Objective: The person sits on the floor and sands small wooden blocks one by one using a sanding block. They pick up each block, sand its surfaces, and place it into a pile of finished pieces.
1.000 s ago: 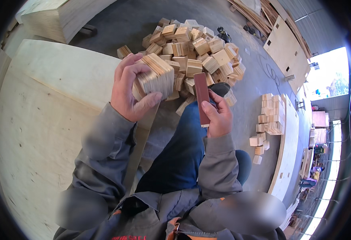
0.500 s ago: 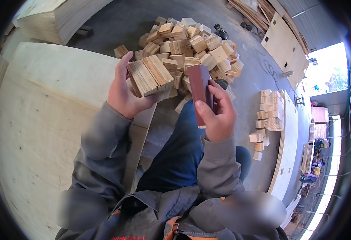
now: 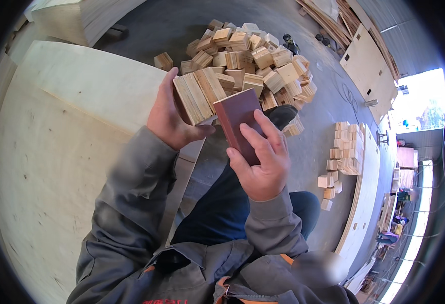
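Note:
My left hand [image 3: 169,119] is closed around a plywood block [image 3: 198,96], its layered edge facing up. A reddish-brown sanding block [image 3: 235,121] is held in my right hand [image 3: 265,157], thumb on one side and fingers across its broad face. Pale wood shows at the sanding block's far end. Its far left corner is against or very near the right edge of the plywood block; whether they touch, I cannot tell. Past both hands, a heap of similar plywood blocks [image 3: 286,72] lies on the floor.
A large plywood sheet [image 3: 65,152] spans my left side. Stacked blocks [image 3: 349,147] stand on the floor at the right, beside a long pale panel [image 3: 359,207]. My shoe [image 3: 283,117] is close to the heap. A black power tool [image 3: 291,44] sits behind the heap.
The sanding block has swung left toward the plywood block and turned so its broad face shows. My right fingers now lie across that face. The whole view has shifted slightly.

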Available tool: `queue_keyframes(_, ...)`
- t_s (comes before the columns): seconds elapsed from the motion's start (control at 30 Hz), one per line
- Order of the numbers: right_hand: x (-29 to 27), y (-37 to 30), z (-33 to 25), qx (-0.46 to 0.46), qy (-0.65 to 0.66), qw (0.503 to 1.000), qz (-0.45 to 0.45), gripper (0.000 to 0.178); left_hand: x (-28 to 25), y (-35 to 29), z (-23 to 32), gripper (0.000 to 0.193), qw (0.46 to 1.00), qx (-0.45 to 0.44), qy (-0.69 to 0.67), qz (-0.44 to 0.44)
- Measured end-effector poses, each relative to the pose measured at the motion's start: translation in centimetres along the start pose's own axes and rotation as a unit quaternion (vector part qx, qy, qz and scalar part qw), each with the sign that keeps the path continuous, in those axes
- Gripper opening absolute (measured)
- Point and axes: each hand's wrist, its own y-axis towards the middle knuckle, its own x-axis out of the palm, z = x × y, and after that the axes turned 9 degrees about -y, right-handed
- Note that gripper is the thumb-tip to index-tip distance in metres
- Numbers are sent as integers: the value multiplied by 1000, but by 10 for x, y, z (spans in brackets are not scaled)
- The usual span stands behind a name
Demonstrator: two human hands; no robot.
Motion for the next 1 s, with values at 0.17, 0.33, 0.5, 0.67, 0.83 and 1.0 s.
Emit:
queue_keyframes(0.17, 16, 26, -5, -30, -55, 998, 11, 52, 1, 1, 5, 110, 991, -4, 130, 18)
queue_keyframes(0.33, 38, 87, 7, -25, -52, 998, -22, 45, -1, 5, -1, 103, 980, -2, 198, 17)
queue_keyframes(0.5, 35, 80, 3, -40, -60, 997, -16, 49, -1, 6, 5, 101, 986, -8, 165, 9)
queue_keyframes(0.67, 1, 11, -20, -42, -50, 997, -35, 52, -3, 2, 9, 97, 982, -16, 188, 27)
queue_keyframes(0.83, 7, 9, -18, -46, -58, 997, -14, 52, 0, 3, 4, 94, 984, 13, 175, 29)
queue_keyframes(1.0, 45, 83, 5, -51, -60, 997, -3, 49, 0, 6, 2, 92, 988, 17, 151, 37)
